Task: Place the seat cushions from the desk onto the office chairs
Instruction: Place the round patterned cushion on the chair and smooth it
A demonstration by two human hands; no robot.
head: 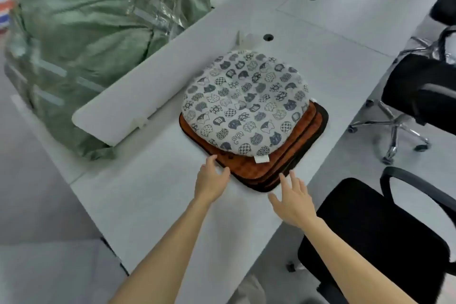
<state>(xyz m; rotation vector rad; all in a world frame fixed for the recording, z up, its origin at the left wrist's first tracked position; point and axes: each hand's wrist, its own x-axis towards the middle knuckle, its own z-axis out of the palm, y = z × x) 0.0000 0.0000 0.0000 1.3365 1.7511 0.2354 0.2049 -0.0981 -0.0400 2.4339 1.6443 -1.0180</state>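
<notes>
- Our left grip [212, 180], fingers apart, reached the near edge of the brown cushions [259, 170].
- Our right grip [293, 201], also spread, hovered beside their near corner.
- The cat-print cushion [244, 103] topped them on the table [148, 205].

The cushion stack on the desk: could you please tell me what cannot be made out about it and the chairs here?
- Head view: count of brown cushions is unclear; the cat-print cushion covers all but their edges.
- Whether the left hand touches the stack: motion blur.
- The near chair and far chair: cut off by the right edge.
- The green sack: contents hidden by its wrapping.
</notes>
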